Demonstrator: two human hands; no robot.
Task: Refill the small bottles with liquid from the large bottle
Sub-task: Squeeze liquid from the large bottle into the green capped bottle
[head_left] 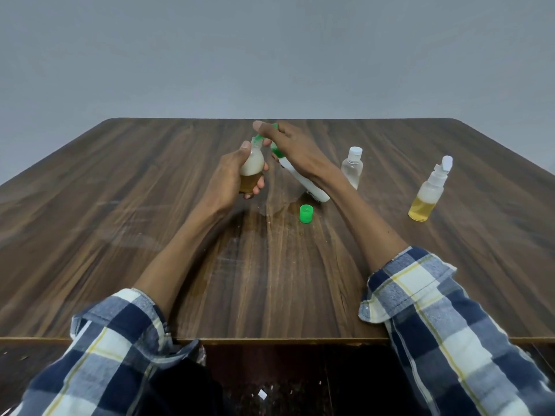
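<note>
Head view: a small bottle (251,169) part-filled with amber liquid is wrapped by the curled fingers of the left hand (231,175), kept upright, likely to steady its mouth. The white large bottle (303,181) is clasped by the right hand (288,145) and tilted, its green nozzle brought to that mouth for pouring. A green cap (306,213) lies nearer on the table (120,205); two further bottles stand right.

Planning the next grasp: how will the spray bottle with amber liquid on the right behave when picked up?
The translucent plastic spray bottle with amber liquid is only about a third full, so probably light. It stands tall and narrow with a heavy-looking white nozzle on top, so a sideways nudge may tip it. Smooth plastic could be slippery.
</note>
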